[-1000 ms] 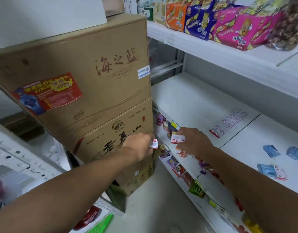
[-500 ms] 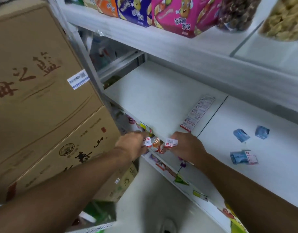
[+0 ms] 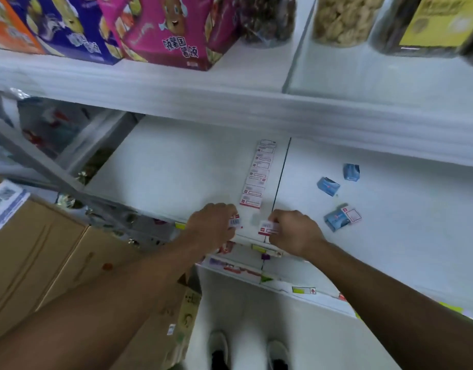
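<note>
Left hand: we see the left hand (image 3: pixel 212 228) curled over the front edge of the shelf (image 3: pixel 176 166), with fingers and thumb pinched on a small barcode label (image 3: pixel 235 222).
Right hand: the right hand (image 3: pixel 294 232) is curled too, and its fingertips pinch a red-and-white price label (image 3: pixel 268 227).
Labels: we find the two labels near each other but apart, both just above the shelf's front edge and close to the dark seam between the two shelf boards.
Label strip: a long label strip (image 3: pixel 258 177) lies flat on the shelf just behind the hands, running from near the front edge towards the back.
Blue packets: we count three blue packets (image 3: pixel 328 186) scattered on the right board, and the nearest has a red-edged label on it.
Upper shelf: the upper shelf (image 3: pixel 230 84) carries a pink box (image 3: pixel 174 30), other snack boxes and clear jars (image 3: pixel 347 20).
Left side: cardboard boxes (image 3: pixel 43 257) are stacked beside the shelving.
Blur: the print on the labels is too blurred for us to read.
</note>
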`<state>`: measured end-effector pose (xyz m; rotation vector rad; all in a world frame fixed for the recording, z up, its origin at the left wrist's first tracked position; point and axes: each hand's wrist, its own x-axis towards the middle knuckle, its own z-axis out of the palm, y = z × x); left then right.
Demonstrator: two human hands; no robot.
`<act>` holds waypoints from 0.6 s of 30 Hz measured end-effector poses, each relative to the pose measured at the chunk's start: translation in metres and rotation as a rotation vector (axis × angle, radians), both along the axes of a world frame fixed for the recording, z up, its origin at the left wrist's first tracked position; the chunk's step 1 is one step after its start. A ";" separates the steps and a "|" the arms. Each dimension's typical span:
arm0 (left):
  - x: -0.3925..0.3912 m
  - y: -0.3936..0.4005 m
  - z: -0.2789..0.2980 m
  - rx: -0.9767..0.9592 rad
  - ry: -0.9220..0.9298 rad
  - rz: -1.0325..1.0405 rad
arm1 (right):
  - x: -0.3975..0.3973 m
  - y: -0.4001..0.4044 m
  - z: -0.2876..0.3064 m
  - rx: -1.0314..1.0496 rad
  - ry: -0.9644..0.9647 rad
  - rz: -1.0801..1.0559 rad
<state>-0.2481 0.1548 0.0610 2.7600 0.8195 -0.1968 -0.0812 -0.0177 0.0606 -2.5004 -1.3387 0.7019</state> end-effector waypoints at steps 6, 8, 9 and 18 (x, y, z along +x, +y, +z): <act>0.015 0.022 -0.014 -0.042 -0.101 -0.136 | -0.009 -0.006 -0.006 -0.011 -0.029 -0.145; 0.018 0.027 -0.018 -0.061 -0.111 -0.193 | -0.014 -0.006 -0.008 -0.007 -0.034 -0.171; 0.020 0.030 -0.019 -0.067 -0.114 -0.224 | -0.016 -0.005 -0.010 -0.005 -0.042 -0.181; 0.047 0.040 -0.034 -0.037 -0.135 -0.309 | -0.030 -0.005 -0.027 -0.021 -0.054 -0.256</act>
